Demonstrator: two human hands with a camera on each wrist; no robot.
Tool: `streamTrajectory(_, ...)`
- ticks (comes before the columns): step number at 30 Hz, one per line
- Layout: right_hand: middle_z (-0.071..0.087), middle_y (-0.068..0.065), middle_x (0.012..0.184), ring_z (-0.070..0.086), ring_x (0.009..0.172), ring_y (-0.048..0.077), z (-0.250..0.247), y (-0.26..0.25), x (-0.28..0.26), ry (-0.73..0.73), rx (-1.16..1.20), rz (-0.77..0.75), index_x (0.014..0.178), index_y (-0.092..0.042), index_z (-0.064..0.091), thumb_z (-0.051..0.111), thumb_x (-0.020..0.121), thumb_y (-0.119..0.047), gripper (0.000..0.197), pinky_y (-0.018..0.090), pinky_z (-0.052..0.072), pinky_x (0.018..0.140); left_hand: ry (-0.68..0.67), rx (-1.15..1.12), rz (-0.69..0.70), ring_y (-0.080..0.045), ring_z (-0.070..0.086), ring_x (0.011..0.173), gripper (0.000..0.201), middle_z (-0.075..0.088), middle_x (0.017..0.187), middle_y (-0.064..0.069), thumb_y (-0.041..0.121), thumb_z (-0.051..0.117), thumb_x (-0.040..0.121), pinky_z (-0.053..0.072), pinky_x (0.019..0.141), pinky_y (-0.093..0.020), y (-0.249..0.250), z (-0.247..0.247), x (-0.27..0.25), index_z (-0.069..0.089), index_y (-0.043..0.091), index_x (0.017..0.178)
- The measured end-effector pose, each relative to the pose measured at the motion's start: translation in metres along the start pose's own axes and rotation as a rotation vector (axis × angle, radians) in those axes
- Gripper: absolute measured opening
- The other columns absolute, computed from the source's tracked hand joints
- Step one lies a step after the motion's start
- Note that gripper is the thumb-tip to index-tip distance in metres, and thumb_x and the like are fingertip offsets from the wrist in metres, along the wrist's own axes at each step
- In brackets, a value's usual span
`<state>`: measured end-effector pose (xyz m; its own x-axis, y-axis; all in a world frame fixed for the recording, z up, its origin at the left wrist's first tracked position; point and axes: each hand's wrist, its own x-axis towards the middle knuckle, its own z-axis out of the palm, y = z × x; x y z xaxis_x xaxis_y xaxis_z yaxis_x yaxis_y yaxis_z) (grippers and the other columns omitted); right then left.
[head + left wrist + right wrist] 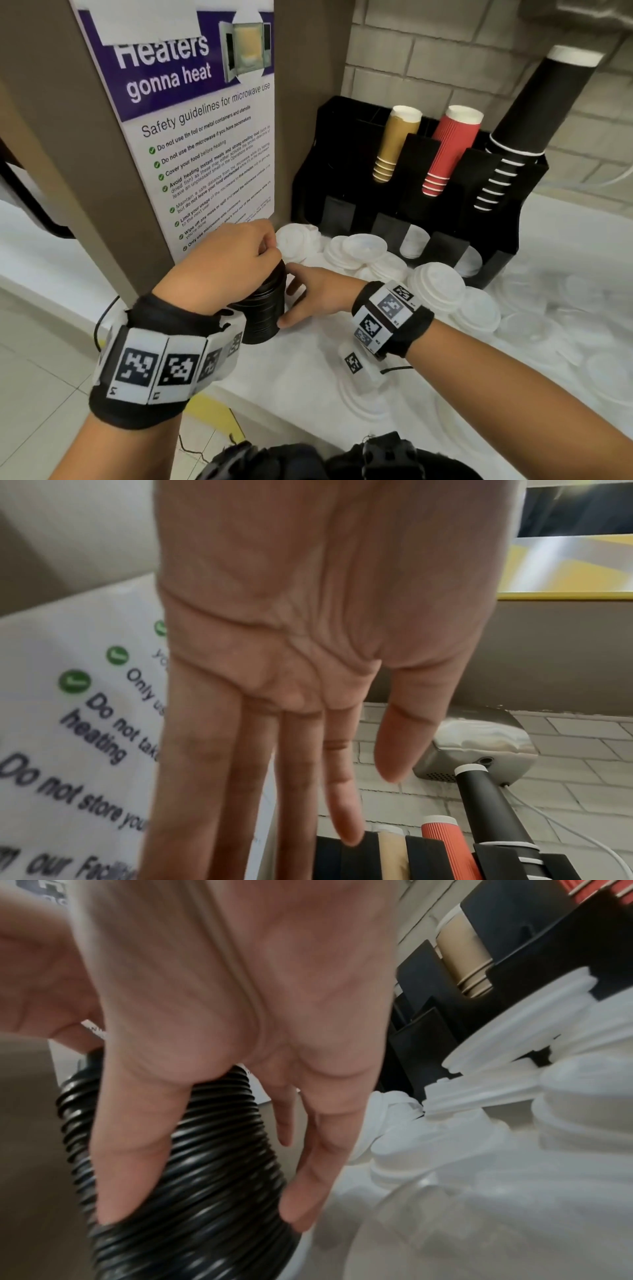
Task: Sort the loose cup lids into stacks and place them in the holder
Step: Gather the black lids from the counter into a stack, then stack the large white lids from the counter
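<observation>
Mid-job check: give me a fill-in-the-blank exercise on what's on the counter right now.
1. The ribbed stack of plastic lids between the left hand and the right hand is ____.
2. The loose plastic lids heaped on the counter are ____.
3. In the black plastic holder, the corrugated paper cups between the tan cups and the black cups are ____.
Missing words: black; white; red.
</observation>
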<state>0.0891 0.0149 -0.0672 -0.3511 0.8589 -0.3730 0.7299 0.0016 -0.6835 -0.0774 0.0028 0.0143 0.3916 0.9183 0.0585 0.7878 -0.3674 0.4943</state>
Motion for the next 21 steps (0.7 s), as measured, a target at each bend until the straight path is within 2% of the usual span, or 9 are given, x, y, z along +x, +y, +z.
streamTrajectory(4, 0.055, 0.006, 0.13, 0.05, 0.119, 0.019, 0.004, -0.005, 0.0, 0.01, 0.03, -0.047, 0.141, -0.017, 0.036, 0.081, 0.076, -0.022, 0.079, 0.039, 0.046, 0.102, -0.033, -0.005, -0.007, -0.016, 0.054, 0.075, 0.016, 0.061, 0.076, 0.002, 0.02, 0.042, 0.097, 0.039, 0.064, -0.032, -0.002, -0.003, 0.0, 0.058, 0.018, 0.098)
streamTrajectory(9, 0.056, 0.007, 0.129, 0.05, 0.119, 0.022, 0.005, -0.007, 0.002, 0.008, 0.047, -0.053, 0.142, -0.015, 0.034, 0.08, 0.077, -0.019, 0.08, 0.041, 0.046, 0.102, -0.043, -0.019, -0.044, -0.014, 0.052, 0.068, 0.018, 0.06, 0.073, 0.0, 0.018, 0.039, 0.098, 0.034, 0.057, -0.029, -0.004, -0.003, 0.0, 0.057, 0.018, 0.099)
streamTrajectory(13, 0.054, 0.006, 0.131, 0.049, 0.121, 0.021, 0.006, -0.006, 0.001, -0.008, 0.043, -0.049, 0.144, -0.016, 0.033, 0.079, 0.077, -0.022, 0.081, 0.04, 0.045, 0.102, -0.051, -0.032, -0.066, -0.015, 0.055, 0.071, 0.016, 0.063, 0.078, 0.0, 0.019, 0.041, 0.097, 0.037, 0.059, -0.029, -0.004, -0.003, 0.001, 0.057, 0.02, 0.099)
streamTrajectory(16, 0.049, 0.002, 0.132, 0.054, 0.116, 0.019, -0.012, -0.006, -0.01, 0.017, -0.004, -0.013, 0.146, -0.02, 0.029, 0.078, 0.078, -0.031, 0.085, 0.032, 0.049, 0.097, -0.052, 0.009, -0.054, -0.013, 0.057, 0.077, 0.014, 0.064, 0.088, 0.004, 0.021, 0.044, 0.096, 0.04, 0.065, -0.031, 0.0, -0.002, 0.002, 0.057, 0.022, 0.101)
streamTrajectory(17, 0.051, 0.0, 0.127, 0.057, 0.111, 0.019, -0.025, -0.004, -0.016, 0.055, -0.012, -0.002, 0.144, -0.021, 0.033, 0.076, 0.08, -0.034, 0.079, 0.028, 0.05, 0.091, -0.045, 0.022, -0.029, -0.013, 0.058, 0.081, 0.014, 0.065, 0.091, 0.007, 0.022, 0.046, 0.096, 0.042, 0.068, -0.032, 0.002, -0.002, 0.002, 0.058, 0.024, 0.102)
streamTrajectory(19, 0.056, -0.002, 0.113, 0.062, 0.098, 0.016, -0.06, 0.005, -0.027, 0.173, 0.039, 0.004, 0.132, -0.02, 0.047, 0.071, 0.085, -0.031, 0.054, 0.022, 0.054, 0.077, -0.012, -0.039, 0.058, -0.012, 0.061, 0.087, 0.013, 0.064, 0.094, 0.016, 0.024, 0.051, 0.094, 0.046, 0.075, -0.031, 0.009, -0.002, 0.003, 0.06, 0.027, 0.102)
streamTrajectory(21, 0.06, 0.001, 0.101, 0.062, 0.088, 0.013, -0.1, 0.019, -0.038, 0.361, 0.124, 0.036, 0.115, -0.015, 0.057, 0.065, 0.09, -0.021, 0.027, 0.023, 0.055, 0.073, 0.008, -0.246, 0.182, -0.003, 0.062, 0.088, 0.011, 0.065, 0.091, 0.02, 0.024, 0.056, 0.092, 0.047, 0.076, -0.023, 0.02, 0.0, 0.007, 0.062, 0.031, 0.096)
